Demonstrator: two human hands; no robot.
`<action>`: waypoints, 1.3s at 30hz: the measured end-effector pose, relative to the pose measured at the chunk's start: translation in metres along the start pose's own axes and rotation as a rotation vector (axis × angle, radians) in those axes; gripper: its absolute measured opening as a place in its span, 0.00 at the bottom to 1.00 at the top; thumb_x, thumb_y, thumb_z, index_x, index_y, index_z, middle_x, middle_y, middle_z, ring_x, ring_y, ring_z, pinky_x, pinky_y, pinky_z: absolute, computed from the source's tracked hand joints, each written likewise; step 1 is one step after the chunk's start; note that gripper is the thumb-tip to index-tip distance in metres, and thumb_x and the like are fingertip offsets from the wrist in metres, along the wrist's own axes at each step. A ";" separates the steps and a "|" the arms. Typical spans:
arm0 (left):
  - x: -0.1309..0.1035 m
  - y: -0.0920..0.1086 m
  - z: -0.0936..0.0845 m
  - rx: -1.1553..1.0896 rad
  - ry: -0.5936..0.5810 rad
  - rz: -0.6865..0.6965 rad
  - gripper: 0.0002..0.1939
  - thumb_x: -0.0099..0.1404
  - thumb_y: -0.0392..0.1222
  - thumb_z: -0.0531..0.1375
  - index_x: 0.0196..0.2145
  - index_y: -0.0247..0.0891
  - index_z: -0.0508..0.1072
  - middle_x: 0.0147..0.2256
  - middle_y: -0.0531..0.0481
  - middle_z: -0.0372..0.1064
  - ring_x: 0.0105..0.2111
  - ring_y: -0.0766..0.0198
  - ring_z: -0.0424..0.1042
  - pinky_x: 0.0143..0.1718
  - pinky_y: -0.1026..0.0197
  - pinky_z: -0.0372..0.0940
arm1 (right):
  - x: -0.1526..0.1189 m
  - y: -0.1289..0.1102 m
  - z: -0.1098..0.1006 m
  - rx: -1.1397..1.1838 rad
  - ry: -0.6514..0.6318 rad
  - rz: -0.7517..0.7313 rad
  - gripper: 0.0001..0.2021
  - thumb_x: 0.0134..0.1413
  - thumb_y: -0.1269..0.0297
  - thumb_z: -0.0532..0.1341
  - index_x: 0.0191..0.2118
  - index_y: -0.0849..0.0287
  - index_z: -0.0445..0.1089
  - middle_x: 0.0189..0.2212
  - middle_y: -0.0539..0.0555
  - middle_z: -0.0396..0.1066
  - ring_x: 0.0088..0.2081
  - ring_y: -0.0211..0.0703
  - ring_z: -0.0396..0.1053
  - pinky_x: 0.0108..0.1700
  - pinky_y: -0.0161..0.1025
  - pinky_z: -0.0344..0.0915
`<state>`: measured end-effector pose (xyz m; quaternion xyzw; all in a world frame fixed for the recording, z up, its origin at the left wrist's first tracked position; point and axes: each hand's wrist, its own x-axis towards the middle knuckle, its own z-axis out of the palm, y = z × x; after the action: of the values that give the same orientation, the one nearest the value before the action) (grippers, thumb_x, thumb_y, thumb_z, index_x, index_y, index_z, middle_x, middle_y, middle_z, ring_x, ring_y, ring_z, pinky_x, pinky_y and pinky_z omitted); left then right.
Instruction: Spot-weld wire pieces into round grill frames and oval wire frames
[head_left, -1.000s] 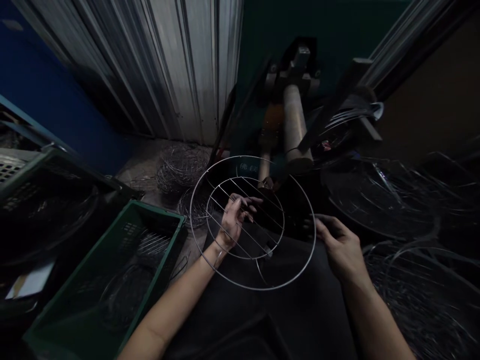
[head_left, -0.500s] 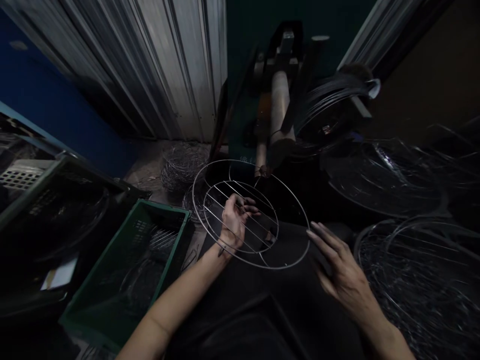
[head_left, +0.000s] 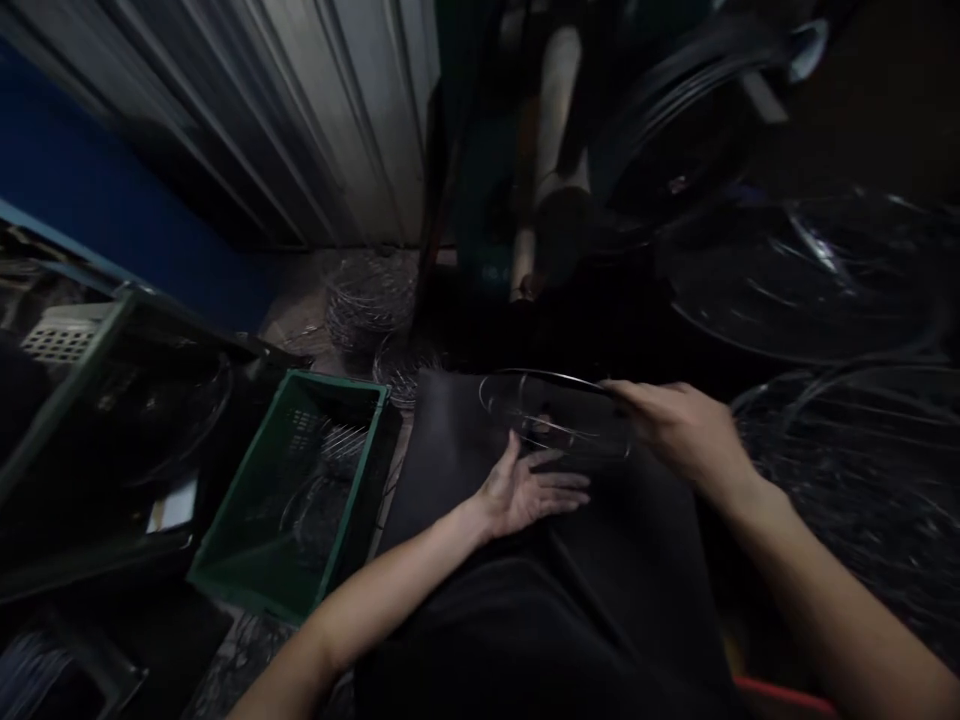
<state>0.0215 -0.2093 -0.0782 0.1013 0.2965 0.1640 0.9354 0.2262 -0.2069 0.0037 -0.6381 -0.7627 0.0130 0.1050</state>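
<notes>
While gripping the edge of the wire rack (head_left: 551, 376) in the right hand (head_left: 679, 430), holds the left hand (head_left: 525, 490) open just below it, palm showing, with spread fingers and a raised thumb. Pinches the rim at the right fingertips, but cannot tell the exact place of the right thumb. Has the rack above the dark apron (head_left: 457, 430), tilted nearly edge-on and blurred by motion.

Sits beside a green crate (head_left: 244, 550), open at the top and lying to the left, near the left forearm. Contains, in that crate, a wire piece with parallel bars (head_left: 343, 440) toward the far end, and curved wire (head_left: 304, 515) lower down, too dim to count. Has, farther left, a dark crate (head_left: 105, 390) with a rounded wire edge inside, a white paper (head_left: 174, 506) at its lower side and a pale perforated basket (head_left: 64, 335) at its far left. Holds, in the dark container (head_left: 97, 650) at the bottom left, a bundle of strands (head_left: 34, 675), too blurred to name.

Faces wire coils (head_left: 367, 305) on the floor ahead, and has a large tangled wire heap (head_left: 862, 500) to the right.
</notes>
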 end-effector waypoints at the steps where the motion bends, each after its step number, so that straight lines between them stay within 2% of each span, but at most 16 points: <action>1: -0.006 -0.006 -0.006 0.122 0.033 -0.009 0.39 0.57 0.70 0.48 0.50 0.30 0.62 0.36 0.36 0.71 0.32 0.55 0.74 0.34 0.56 0.66 | 0.010 0.002 0.007 -0.040 -0.101 0.032 0.16 0.57 0.71 0.52 0.46 0.53 0.71 0.34 0.52 0.76 0.29 0.42 0.70 0.30 0.36 0.61; 3: -0.023 -0.007 -0.014 0.495 0.164 0.117 0.34 0.58 0.65 0.53 0.48 0.32 0.65 0.32 0.41 0.71 0.27 0.60 0.71 0.32 0.57 0.66 | 0.029 0.003 0.017 -0.110 -0.251 0.055 0.16 0.57 0.69 0.51 0.47 0.50 0.70 0.34 0.51 0.76 0.29 0.43 0.71 0.28 0.35 0.57; 4: -0.031 -0.001 -0.015 0.722 0.253 0.267 0.29 0.59 0.61 0.54 0.46 0.33 0.67 0.32 0.43 0.71 0.28 0.61 0.71 0.33 0.57 0.66 | 0.037 0.001 0.020 -0.135 -0.300 0.050 0.17 0.57 0.69 0.51 0.48 0.50 0.70 0.34 0.51 0.76 0.29 0.43 0.71 0.26 0.35 0.55; 6: -0.042 0.020 -0.012 1.168 0.425 0.654 0.21 0.61 0.55 0.55 0.46 0.38 0.69 0.41 0.43 0.69 0.39 0.59 0.70 0.44 0.54 0.64 | 0.049 -0.005 0.022 -0.151 -0.365 0.011 0.18 0.57 0.69 0.51 0.50 0.49 0.69 0.32 0.51 0.76 0.30 0.44 0.71 0.24 0.35 0.52; 7: -0.044 0.033 -0.009 1.366 0.471 0.826 0.22 0.61 0.52 0.57 0.49 0.40 0.67 0.47 0.43 0.67 0.47 0.56 0.66 0.50 0.52 0.61 | 0.054 -0.010 0.021 -0.147 -0.386 -0.018 0.19 0.56 0.70 0.51 0.50 0.49 0.69 0.32 0.51 0.76 0.30 0.44 0.71 0.23 0.35 0.52; 9: -0.040 0.058 -0.002 1.702 0.450 0.992 0.33 0.57 0.52 0.61 0.57 0.41 0.59 0.57 0.41 0.57 0.57 0.51 0.55 0.57 0.47 0.53 | 0.062 -0.022 0.017 -0.135 -0.407 -0.080 0.21 0.55 0.72 0.51 0.52 0.48 0.68 0.33 0.52 0.76 0.32 0.45 0.72 0.24 0.35 0.53; 12: -0.024 0.080 0.007 1.982 0.356 0.991 0.43 0.54 0.51 0.63 0.62 0.42 0.49 0.58 0.40 0.54 0.58 0.48 0.53 0.57 0.43 0.50 | 0.071 -0.038 0.008 -0.117 -0.419 -0.125 0.20 0.56 0.72 0.50 0.52 0.51 0.68 0.34 0.54 0.76 0.33 0.46 0.73 0.27 0.35 0.57; 15: -0.014 0.089 0.011 1.985 0.327 1.035 0.41 0.56 0.46 0.60 0.63 0.43 0.45 0.53 0.43 0.61 0.52 0.52 0.61 0.55 0.46 0.54 | 0.079 -0.039 -0.005 0.014 -0.378 -0.106 0.16 0.59 0.65 0.50 0.49 0.54 0.70 0.34 0.55 0.76 0.34 0.46 0.73 0.31 0.37 0.63; 17: -0.014 0.097 0.009 1.910 0.335 1.097 0.41 0.56 0.45 0.61 0.62 0.42 0.46 0.52 0.43 0.61 0.51 0.54 0.62 0.54 0.49 0.56 | 0.081 -0.027 -0.021 0.214 -0.255 -0.095 0.16 0.59 0.62 0.51 0.49 0.56 0.70 0.38 0.54 0.75 0.39 0.45 0.72 0.38 0.38 0.66; 19: -0.017 0.109 0.004 1.834 0.376 1.116 0.38 0.55 0.46 0.62 0.60 0.42 0.52 0.51 0.44 0.62 0.51 0.55 0.63 0.54 0.52 0.58 | 0.077 -0.010 -0.044 0.402 -0.057 -0.030 0.17 0.59 0.60 0.51 0.50 0.56 0.69 0.44 0.52 0.73 0.45 0.43 0.70 0.47 0.38 0.65; 21: -0.023 0.122 -0.003 1.775 0.419 1.108 0.34 0.54 0.45 0.63 0.56 0.41 0.58 0.50 0.45 0.63 0.50 0.57 0.64 0.53 0.54 0.61 | 0.064 0.006 -0.066 0.486 0.131 0.120 0.18 0.59 0.58 0.50 0.50 0.54 0.68 0.47 0.50 0.71 0.49 0.42 0.68 0.52 0.40 0.63; 23: -0.028 0.132 -0.009 1.745 0.434 1.121 0.31 0.52 0.46 0.64 0.53 0.40 0.62 0.48 0.45 0.63 0.49 0.58 0.65 0.52 0.56 0.62 | 0.046 0.019 -0.077 0.488 0.204 0.272 0.18 0.57 0.54 0.51 0.49 0.52 0.69 0.47 0.49 0.71 0.49 0.45 0.68 0.53 0.44 0.63; 25: -0.033 0.139 -0.014 1.742 0.440 1.142 0.29 0.51 0.46 0.65 0.50 0.38 0.63 0.47 0.45 0.63 0.48 0.59 0.66 0.51 0.56 0.63 | 0.025 0.029 -0.073 0.512 0.203 0.367 0.20 0.51 0.50 0.52 0.46 0.49 0.70 0.47 0.49 0.71 0.51 0.49 0.67 0.56 0.48 0.61; 30: -0.034 0.150 -0.014 1.829 0.456 1.134 0.31 0.51 0.49 0.65 0.49 0.35 0.62 0.47 0.43 0.64 0.48 0.58 0.66 0.51 0.56 0.62 | -0.021 0.039 -0.027 0.584 0.106 0.646 0.26 0.36 0.43 0.56 0.41 0.49 0.72 0.44 0.51 0.73 0.50 0.57 0.67 0.54 0.52 0.62; 35: -0.025 0.168 -0.002 2.000 0.501 0.864 0.32 0.49 0.55 0.65 0.48 0.38 0.64 0.45 0.45 0.68 0.45 0.55 0.68 0.48 0.55 0.63 | -0.047 0.030 -0.006 0.579 -0.044 0.840 0.29 0.32 0.40 0.56 0.41 0.49 0.72 0.42 0.53 0.74 0.49 0.61 0.67 0.52 0.55 0.63; 39: -0.017 0.180 0.007 2.034 0.425 0.698 0.35 0.49 0.56 0.64 0.51 0.36 0.63 0.47 0.45 0.68 0.47 0.55 0.68 0.45 0.59 0.62 | -0.052 0.022 -0.007 0.541 -0.094 0.795 0.27 0.38 0.40 0.55 0.42 0.50 0.71 0.43 0.55 0.73 0.48 0.63 0.67 0.51 0.57 0.63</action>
<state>-0.0319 -0.0496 -0.0119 0.8739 0.4034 0.1127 0.2466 0.2575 -0.2539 -0.0008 -0.8288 -0.4327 0.2790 0.2193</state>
